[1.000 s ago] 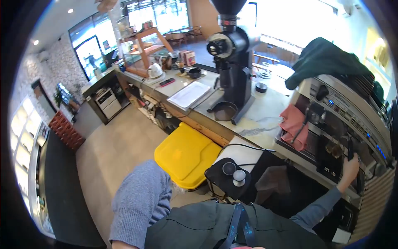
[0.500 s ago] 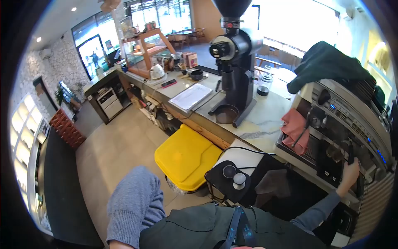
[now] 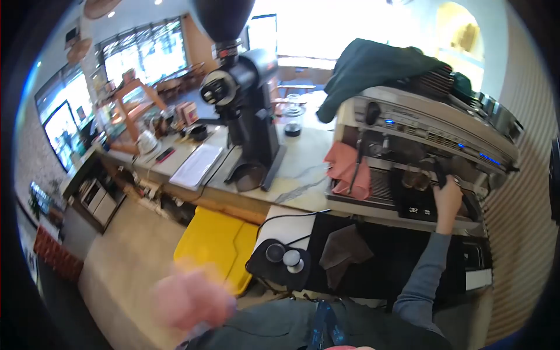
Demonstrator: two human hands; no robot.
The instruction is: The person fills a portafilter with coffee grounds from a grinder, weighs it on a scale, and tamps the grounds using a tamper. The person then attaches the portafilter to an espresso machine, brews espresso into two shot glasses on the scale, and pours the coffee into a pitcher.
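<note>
At the espresso machine [image 3: 420, 125] on the right, my right hand [image 3: 448, 197] is wrapped round a black handle [image 3: 438, 174]. Small glass cups [image 3: 415, 178] stand just left of that hand, on a black scale [image 3: 417, 201] with lit digits. My left hand [image 3: 195, 296] is a pink blur at the lower left, in front of the yellow bin lid [image 3: 216, 245]; its fingers cannot be made out. A pink cloth [image 3: 348, 170] hangs over the left edge of the machine's drip tray.
A black grinder [image 3: 248, 111] stands on the marble counter, beside a paper sheet [image 3: 197, 165]. Nearer are two tampers [image 3: 293, 261] on a black stand and a grey cloth [image 3: 344, 252] on a black mat. A green cloth [image 3: 379, 70] covers the machine's top.
The view has turned to the right, so the machine sits nearer the middle. My left hand has come up into view at the lower left. My right hand stays at the black handle.
</note>
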